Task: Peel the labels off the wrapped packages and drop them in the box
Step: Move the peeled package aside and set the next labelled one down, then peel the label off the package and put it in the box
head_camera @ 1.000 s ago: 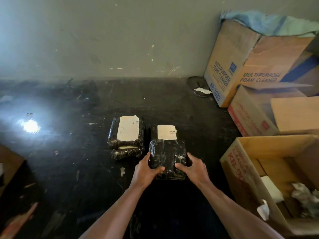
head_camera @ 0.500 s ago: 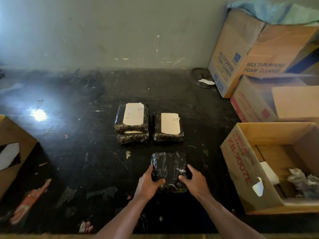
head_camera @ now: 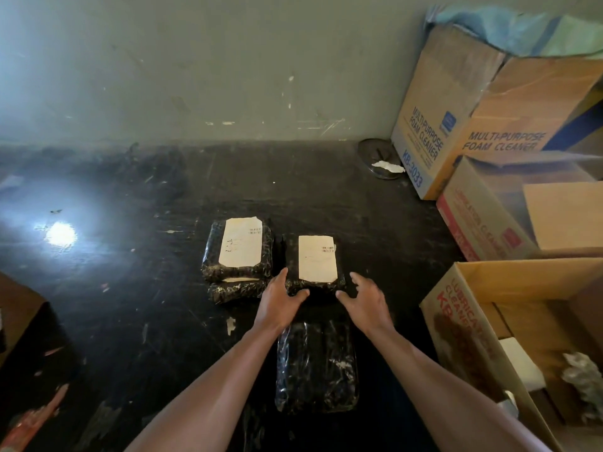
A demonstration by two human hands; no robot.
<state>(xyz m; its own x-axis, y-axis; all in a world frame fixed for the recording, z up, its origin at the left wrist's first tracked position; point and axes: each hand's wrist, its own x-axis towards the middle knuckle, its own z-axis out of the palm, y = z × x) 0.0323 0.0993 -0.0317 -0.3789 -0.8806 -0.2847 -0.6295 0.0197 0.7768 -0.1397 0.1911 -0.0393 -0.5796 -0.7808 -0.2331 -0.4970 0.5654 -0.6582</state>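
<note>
A black wrapped package with a white label (head_camera: 317,259) lies on the dark floor in the middle. My left hand (head_camera: 280,301) touches its near left corner and my right hand (head_camera: 367,300) hovers open at its near right corner. A bare black package without a label (head_camera: 316,367) lies between my forearms. Two stacked labelled packages (head_camera: 238,252) sit to the left. An open cardboard box (head_camera: 456,308) with crumpled paper inside stands at the right.
More cardboard boxes (head_camera: 453,125) stand against the grey wall at the back right, with a round metal lid (head_camera: 378,158) beside them. A brown box corner (head_camera: 19,308) shows at the left edge. Scraps of paper lie scattered on the floor.
My hands have let go of the unlabelled package, which now lies near me, and have reached forward to the labelled package behind it.
</note>
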